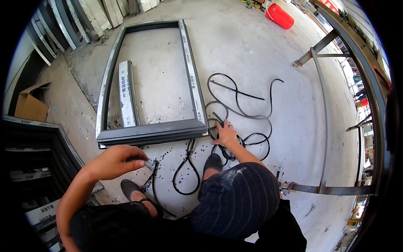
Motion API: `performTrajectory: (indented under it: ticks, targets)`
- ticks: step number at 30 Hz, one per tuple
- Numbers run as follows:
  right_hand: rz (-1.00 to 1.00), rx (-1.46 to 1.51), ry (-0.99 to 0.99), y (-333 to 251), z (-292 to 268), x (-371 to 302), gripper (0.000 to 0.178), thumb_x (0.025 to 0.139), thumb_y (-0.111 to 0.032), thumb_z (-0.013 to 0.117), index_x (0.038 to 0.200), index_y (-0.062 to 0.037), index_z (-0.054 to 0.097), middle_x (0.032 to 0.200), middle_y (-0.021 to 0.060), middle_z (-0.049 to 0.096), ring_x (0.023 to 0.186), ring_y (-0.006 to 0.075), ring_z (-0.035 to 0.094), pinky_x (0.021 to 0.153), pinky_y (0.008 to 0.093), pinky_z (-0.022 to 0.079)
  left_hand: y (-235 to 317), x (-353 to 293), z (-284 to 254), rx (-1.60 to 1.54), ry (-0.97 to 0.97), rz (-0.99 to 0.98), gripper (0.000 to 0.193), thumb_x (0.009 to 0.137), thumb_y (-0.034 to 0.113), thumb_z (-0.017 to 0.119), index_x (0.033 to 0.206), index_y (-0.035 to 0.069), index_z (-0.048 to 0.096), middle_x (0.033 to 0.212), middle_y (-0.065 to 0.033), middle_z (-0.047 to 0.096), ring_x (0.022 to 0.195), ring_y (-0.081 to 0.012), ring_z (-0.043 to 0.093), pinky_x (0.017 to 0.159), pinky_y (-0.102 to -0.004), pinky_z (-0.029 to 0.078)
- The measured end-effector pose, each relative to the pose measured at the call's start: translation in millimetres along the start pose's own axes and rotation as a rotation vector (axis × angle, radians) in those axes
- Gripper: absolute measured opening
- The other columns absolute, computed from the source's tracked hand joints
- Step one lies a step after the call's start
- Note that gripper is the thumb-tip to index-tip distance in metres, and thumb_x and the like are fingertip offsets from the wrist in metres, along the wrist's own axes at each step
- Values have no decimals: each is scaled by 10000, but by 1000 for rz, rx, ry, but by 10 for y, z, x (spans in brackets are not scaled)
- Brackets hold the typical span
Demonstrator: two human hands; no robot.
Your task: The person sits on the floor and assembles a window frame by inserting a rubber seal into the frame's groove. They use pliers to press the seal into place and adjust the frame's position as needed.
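Observation:
Beside the near left corner of a dark grey window frame (159, 131), my left hand (119, 161) is closed, pinching a small silvery-grey piece (151, 164) between thumb and fingers. A length of black rubber strip (154, 189) hangs down just beneath that piece to the floor. My right hand (226, 135) reaches down past the frame's near right corner, fingers spread over a loose tangle of black rubber cord (258, 134). It touches the tangle; its fingertips are partly lost among the loops. Another loop of black strip (175, 178) lies between my feet.
A profile offcut (127, 94) lies inside the frame. More frames (63, 138) are stacked at the left, near a cardboard box (31, 105). Profiles (63, 25) lean at the back left. A metal rack (325, 126) stands right; a red bucket (280, 17) lies tipped far off. Black crumbs dot the floor.

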State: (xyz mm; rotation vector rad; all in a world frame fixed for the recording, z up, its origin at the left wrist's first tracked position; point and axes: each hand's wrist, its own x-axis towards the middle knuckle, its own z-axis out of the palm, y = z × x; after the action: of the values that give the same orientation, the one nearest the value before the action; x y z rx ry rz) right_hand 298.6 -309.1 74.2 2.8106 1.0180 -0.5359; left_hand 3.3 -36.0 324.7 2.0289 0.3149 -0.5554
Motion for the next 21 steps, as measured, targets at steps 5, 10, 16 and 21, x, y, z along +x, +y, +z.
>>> performTrajectory:
  ticks: [5,10,16,21]
  targets:
    - [-75,24,-161,166,324,-85,508,677,-307,804,1098,-86,625,1142,199,559,1051,402,596,864,469,520,-66,-41,24,15,30,6,318,959,255,611,1148,3,651,1024,-127,690,964,-213,657,862,-334,509]
    - [-256,249,-307,664,161,-377,505,684,-350,725,1089,-53,674,963,219,687,937,365,651,831,442,508,-43,-242,43,-62,83,4,345,930,295,642,1122,9,660,977,-137,691,899,-238,654,806,-338,506]
    - [257,1144,751,2321,-1343,-57,410,805,-179,701,1136,51,630,947,110,694,811,164,647,702,321,524,-127,-219,54,-135,8,-92,346,923,288,666,1126,8,672,956,-118,697,843,-193,639,774,-319,505]
    - [349,652,1040,2261,-2185,39,377,778,-272,685,990,37,642,874,175,689,833,294,668,751,388,508,42,-125,53,-133,-5,-114,354,930,304,658,1139,19,673,992,-122,698,908,-201,651,804,-317,509]
